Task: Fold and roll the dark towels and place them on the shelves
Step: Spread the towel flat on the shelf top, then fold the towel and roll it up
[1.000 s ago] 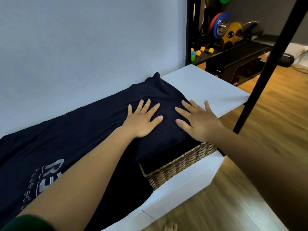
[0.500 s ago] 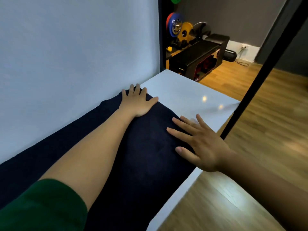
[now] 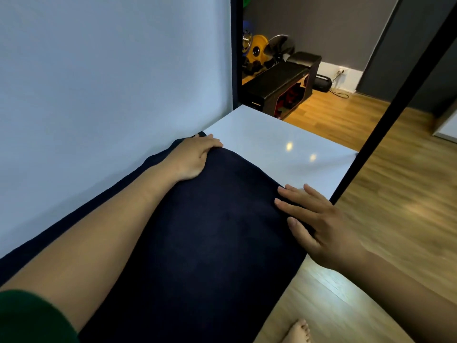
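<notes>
At the lower left corner a green sleeve covers the top of the left arm, and the bare forearm runs from it along the back edge of the bench, close to the pale wall. The dark towel lies lengthwise on the bench, covering it from the back edge to the front edge, with its far end short of the bench's right end.

The left hand sits on the towel's far back corner, just beside the wall. Its fingers are pressed together and bent over the towel's end, with the thumb laid along the top of the cloth, so it grips that corner. To the right of the towel's end the bare white bench top shows two small reflections of light.

The right hand rests on the towel's far front corner, at the front edge of the bench. Its fingers are straight and slightly spread, lying flat on the cloth without curling round it.

A black post slants up from the bench's front right corner. Beyond it is the wooden floor, and a bare foot shows at the bottom edge. Past the bench's far end stand a yellow weight plate and a low black cabinet.
</notes>
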Tool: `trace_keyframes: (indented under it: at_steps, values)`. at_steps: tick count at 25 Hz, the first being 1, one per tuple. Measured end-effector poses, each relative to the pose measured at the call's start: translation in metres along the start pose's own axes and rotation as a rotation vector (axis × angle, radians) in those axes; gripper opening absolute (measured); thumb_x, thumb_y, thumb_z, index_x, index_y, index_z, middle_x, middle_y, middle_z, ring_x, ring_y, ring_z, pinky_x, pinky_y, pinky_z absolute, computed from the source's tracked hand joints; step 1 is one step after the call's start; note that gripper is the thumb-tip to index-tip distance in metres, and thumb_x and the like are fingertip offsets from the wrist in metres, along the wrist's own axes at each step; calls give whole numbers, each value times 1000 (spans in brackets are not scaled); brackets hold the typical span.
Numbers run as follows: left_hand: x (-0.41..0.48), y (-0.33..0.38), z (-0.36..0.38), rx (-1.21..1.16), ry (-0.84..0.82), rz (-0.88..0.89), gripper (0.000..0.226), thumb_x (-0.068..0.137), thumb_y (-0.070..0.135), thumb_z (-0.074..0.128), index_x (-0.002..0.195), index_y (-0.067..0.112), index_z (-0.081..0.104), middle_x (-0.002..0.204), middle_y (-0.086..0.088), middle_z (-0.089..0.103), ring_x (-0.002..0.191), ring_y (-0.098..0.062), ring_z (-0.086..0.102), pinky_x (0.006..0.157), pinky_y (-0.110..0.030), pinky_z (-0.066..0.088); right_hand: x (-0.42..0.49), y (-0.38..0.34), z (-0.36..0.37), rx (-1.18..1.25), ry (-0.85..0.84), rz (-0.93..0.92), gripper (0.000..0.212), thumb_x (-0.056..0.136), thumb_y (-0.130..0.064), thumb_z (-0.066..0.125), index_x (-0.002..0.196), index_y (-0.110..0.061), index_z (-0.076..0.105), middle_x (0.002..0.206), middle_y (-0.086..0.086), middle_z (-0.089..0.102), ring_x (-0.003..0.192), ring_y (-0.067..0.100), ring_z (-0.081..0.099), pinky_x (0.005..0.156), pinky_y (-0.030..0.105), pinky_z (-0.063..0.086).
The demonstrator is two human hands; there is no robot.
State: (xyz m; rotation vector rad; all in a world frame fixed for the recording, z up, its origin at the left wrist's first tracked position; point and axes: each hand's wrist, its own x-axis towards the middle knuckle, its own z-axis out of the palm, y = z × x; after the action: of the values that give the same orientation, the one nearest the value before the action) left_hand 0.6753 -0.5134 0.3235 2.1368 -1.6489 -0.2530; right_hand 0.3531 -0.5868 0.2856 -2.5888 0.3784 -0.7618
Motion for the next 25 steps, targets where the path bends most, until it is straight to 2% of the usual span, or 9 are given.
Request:
trace_keyframes:
  at_steps: [2,5,9,12,15,17,20,23,25]
  values:
    - [6,2,-5,145,-73,74,46,102,5,33,139,24,52,144,5,48,138,-16,36,109,-20,18,7,-8,-2,24,46,104,33,96,-37,53,116,-20,73,132,-6,63,126,9,55,111,46,38]
    - [22,-6,-31,537,-296,135,39,102,24,43,137,39,46,134,14,46,126,-18,35,105,-36,22,22,-26,-18,-141,40,287,12,86,-34,70,96,-30,77,103,-15,70,97,10,61,83,33,51]
    - [38,-11,-63,699,-372,17,19,91,30,63,106,38,54,104,4,42,98,-22,39,86,-37,38,19,-29,-42,-37,-31,658,11,83,-32,73,87,-31,62,79,-13,62,65,0,59,53,15,38]
    - [47,-6,-58,777,-392,115,24,87,31,68,81,35,45,97,4,40,95,-23,47,77,-34,40,14,-25,-49,257,-56,898,20,81,-22,78,89,-19,61,73,3,67,53,7,62,55,29,50]
    - [52,-10,-62,690,-392,122,30,84,32,69,69,36,43,93,7,43,97,-24,51,81,-38,46,13,-20,-52,447,-100,1012,23,79,-14,81,93,-8,63,62,12,64,50,15,59,53,32,47]
    - [53,-9,-58,629,-321,103,21,87,30,67,77,35,49,95,4,47,94,-22,51,81,-38,47,20,-15,-58,351,-82,967,16,80,-13,80,88,-10,66,57,2,61,48,13,54,54,31,43]
    - [62,1,-37,609,-123,103,4,92,24,58,92,21,55,99,-1,51,90,-25,52,73,-38,44,37,8,-67,90,-21,876,8,83,-17,78,82,-17,70,70,-3,66,65,15,60,61,29,45]
    - [71,8,-23,674,15,36,15,90,15,53,105,16,56,101,-5,49,82,-28,52,64,-37,42,50,33,-71,-67,-47,835,7,84,-20,75,89,-16,73,82,1,70,81,22,65,69,32,50]
    - [72,15,-18,770,55,-51,36,86,8,56,120,15,50,113,-7,48,93,-28,52,63,-36,39,55,45,-71,-98,-46,818,8,84,-21,75,90,-17,71,85,2,70,82,24,66,67,31,49]
